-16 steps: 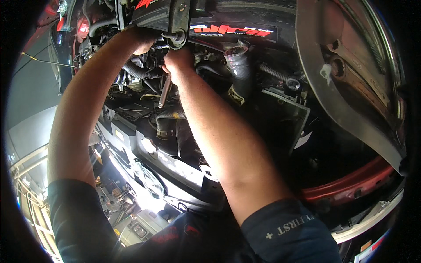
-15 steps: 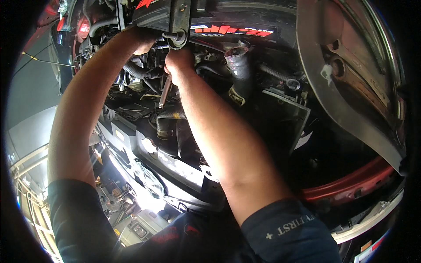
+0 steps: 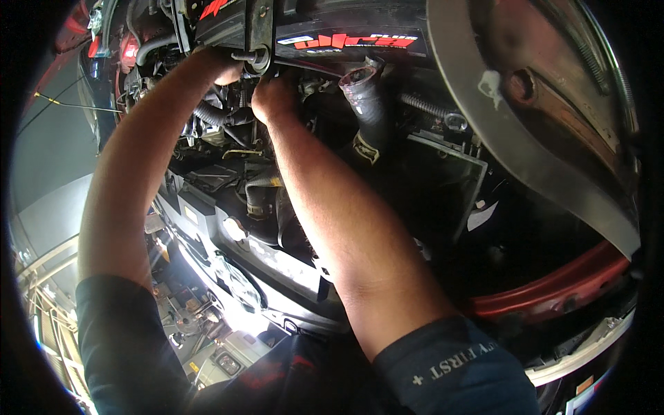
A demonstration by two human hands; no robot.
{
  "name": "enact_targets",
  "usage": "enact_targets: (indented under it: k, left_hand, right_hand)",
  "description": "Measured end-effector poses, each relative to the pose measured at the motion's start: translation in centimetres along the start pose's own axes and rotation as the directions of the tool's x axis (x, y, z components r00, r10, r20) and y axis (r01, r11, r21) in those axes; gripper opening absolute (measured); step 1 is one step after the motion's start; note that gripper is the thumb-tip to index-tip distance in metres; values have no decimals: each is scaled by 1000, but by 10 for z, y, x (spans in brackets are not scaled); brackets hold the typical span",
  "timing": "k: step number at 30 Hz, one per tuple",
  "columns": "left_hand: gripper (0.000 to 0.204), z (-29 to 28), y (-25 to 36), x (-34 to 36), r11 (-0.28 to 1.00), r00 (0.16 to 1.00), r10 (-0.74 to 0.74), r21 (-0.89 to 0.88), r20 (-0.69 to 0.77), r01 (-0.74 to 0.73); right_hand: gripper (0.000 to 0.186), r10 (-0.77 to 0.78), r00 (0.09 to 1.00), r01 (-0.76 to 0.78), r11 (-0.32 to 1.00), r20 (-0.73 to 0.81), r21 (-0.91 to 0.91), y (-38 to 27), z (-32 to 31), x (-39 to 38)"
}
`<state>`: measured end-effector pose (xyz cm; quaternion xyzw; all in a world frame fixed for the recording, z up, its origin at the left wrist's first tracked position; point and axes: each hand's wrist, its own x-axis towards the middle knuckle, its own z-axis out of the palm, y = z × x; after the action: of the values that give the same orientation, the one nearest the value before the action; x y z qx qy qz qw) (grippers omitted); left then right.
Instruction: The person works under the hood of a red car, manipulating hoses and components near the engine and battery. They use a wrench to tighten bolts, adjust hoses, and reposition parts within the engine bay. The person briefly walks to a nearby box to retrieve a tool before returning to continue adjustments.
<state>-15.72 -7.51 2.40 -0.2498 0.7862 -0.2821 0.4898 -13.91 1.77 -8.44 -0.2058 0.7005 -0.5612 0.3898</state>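
Note:
Both of my arms reach far into a car's engine bay. My left hand (image 3: 225,68) is beside the engine hoses, and its fingers are lost behind a metal bar. That bar (image 3: 260,24) hangs down with a round bushing and bolt (image 3: 257,59) at its lower end, between my hands. Just below and right of the bushing, my right hand (image 3: 275,98) is curled with its back toward me. Its fingertips lie in shadow, so what they grip cannot be made out. A ribbed black hose (image 3: 214,113) runs beneath my left wrist.
Right of my hand stands a thick dark hose (image 3: 366,111) with an open upper end and a clamp. A black tray-like box (image 3: 443,180) lies beyond my right forearm. The grey hood panel (image 3: 477,124) curves along the right. A bright lamp glare (image 3: 249,318) shows below.
A flat metal tool handle stuck out below my right fist earlier; now it is out of sight. My right hand has turned and shifted slightly left. The whole view has shifted a little.

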Motion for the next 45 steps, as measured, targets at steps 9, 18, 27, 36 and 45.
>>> enact_targets:
  k: [9, 18, 27, 36, 45]
  left_hand:
    - [37, 17, 11, -5, 990, 990, -112, -97, -85, 104]
    - [38, 24, 3, 10, 900, 963, -208, -419, -172, 120]
    - [35, 12, 3, 12, 858, 968, -243, -480, -63, 184]
    - [31, 6, 4, 5, 834, 962, -268, -511, -44, 209]
    - [32, 11, 5, 16, 774, 946, -306, -605, -104, 184]
  right_hand:
    - [44, 155, 977, -171, 980, 144, 103, -4, -1, 4]
    - [58, 106, 983, -83, 984, -152, 155, 0, 10, -3]
    - [56, -101, 919, -50, 928, -380, -369, 25, 31, 35]
    - [53, -84, 979, 2, 914, -184, -405, 9, 13, 26]
    - [56, 23, 985, -68, 961, -169, -269, 10, 11, 31]
